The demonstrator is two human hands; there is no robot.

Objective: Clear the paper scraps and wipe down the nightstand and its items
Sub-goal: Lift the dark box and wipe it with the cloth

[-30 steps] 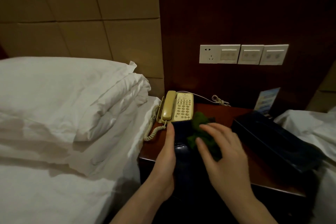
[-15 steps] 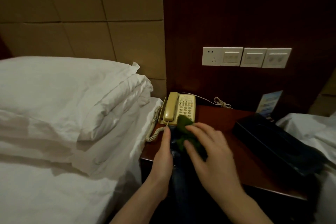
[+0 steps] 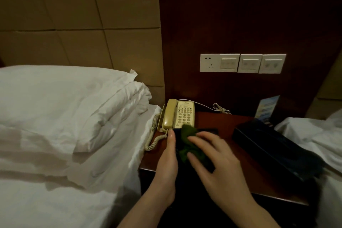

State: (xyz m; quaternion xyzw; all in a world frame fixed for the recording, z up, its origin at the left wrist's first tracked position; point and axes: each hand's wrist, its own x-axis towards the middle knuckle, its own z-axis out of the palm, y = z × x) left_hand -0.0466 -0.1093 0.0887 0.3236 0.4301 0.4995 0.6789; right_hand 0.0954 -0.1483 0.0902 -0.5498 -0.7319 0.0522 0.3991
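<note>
While my left hand (image 3: 167,163) grips the flat dark rectangular object (image 3: 199,131), my right hand's (image 3: 218,164) spread, straight fingers press the crumpled green cloth (image 3: 188,132) onto it.

Green cloth (image 3: 187,135) bunched on a dark flat item (image 3: 207,131) at the reddish-brown nightstand tabletop (image 3: 231,146) front-left; beige phone (image 3: 177,114) just behind.

Left hand (image 3: 167,161): extended forward, thumb straight and pointing away from the body, remaining fingers out of sight. Right hand (image 3: 214,161): palm down, fingers (image 3: 198,139) spread and nearly straight, pressing downward. Both forearms enter from the lower frame edge.
</note>
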